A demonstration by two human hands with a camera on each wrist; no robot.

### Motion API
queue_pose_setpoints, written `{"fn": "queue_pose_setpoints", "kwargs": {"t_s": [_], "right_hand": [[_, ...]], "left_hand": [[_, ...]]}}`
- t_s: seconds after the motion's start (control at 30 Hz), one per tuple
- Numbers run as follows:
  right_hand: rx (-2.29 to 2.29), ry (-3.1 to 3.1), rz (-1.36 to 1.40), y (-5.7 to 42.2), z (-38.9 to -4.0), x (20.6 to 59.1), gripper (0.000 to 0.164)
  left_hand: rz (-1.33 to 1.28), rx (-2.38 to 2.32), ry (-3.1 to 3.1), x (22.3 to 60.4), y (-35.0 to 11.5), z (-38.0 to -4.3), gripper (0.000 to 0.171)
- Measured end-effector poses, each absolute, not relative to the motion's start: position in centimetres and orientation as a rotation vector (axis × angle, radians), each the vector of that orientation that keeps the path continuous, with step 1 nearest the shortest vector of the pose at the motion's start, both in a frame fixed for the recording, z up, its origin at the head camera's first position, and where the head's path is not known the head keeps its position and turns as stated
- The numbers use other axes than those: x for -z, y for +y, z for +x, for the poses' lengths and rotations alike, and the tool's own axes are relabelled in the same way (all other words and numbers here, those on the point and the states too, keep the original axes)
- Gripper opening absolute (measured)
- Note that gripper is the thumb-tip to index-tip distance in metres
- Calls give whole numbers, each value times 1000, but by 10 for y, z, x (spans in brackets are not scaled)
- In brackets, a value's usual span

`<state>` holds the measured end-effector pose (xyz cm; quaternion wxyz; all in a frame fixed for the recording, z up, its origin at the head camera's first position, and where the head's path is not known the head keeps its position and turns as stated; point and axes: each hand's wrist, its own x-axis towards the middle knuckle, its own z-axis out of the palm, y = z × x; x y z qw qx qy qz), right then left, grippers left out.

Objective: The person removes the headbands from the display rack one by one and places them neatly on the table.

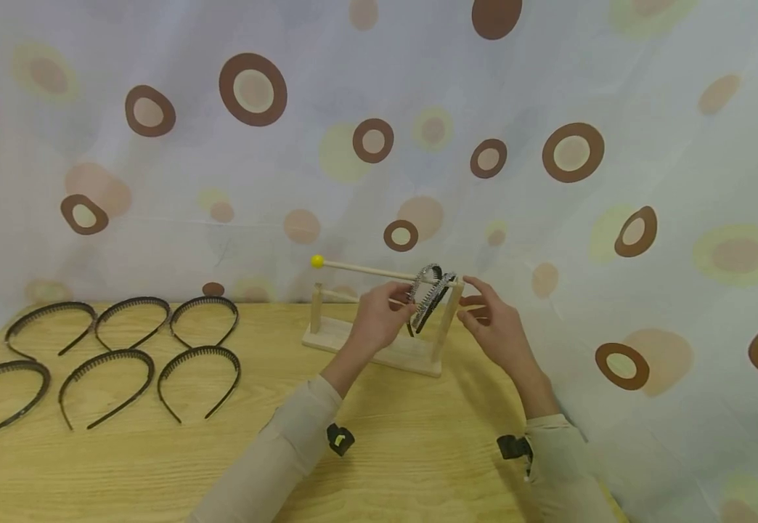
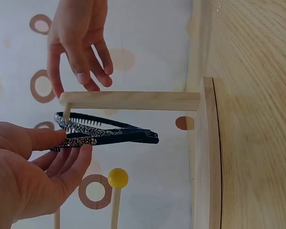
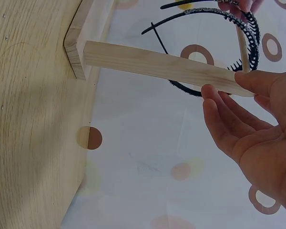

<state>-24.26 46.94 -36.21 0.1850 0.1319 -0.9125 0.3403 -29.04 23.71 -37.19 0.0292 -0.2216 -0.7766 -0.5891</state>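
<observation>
My left hand (image 1: 379,317) pinches a black toothed headband (image 2: 81,141) with a glittery top between thumb and fingers. Beside it, another glittery headband (image 2: 90,129) hangs on the upper rod (image 1: 369,270) of a wooden stand (image 1: 379,356), close to the right post (image 1: 447,323). My right hand (image 3: 262,124) is at that post's upper end, fingers loosely extended, the thumb touching it. In the right wrist view the headbands (image 3: 200,12) curve behind the post, and the left hand's fingertips show at the top edge.
Several black toothed headbands (image 1: 199,352) lie in two rows on the left of the wooden table (image 1: 255,465). A yellow ball (image 1: 316,261) caps the upper rod's left end. Behind the table hangs a patterned curtain (image 1: 300,181), which also runs down the right side.
</observation>
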Motion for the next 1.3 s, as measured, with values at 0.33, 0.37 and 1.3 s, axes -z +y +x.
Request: {"fn": "queue_pose_setpoints", "kwargs": {"t_s": [0.33,0.37,1.3], "right_hand": [[-967,-2562,379,464,-243,363,60],[-970,-2559,382,464,-244,363,60],[-845,-2532,275,455,-255,381,64]], "left_hand": [[-611,1827,-2319,359,212,-295,36],[-597,1834,-2308,357,209,-295,35],[-420,2147,-1973,324,99,-308,39]]}}
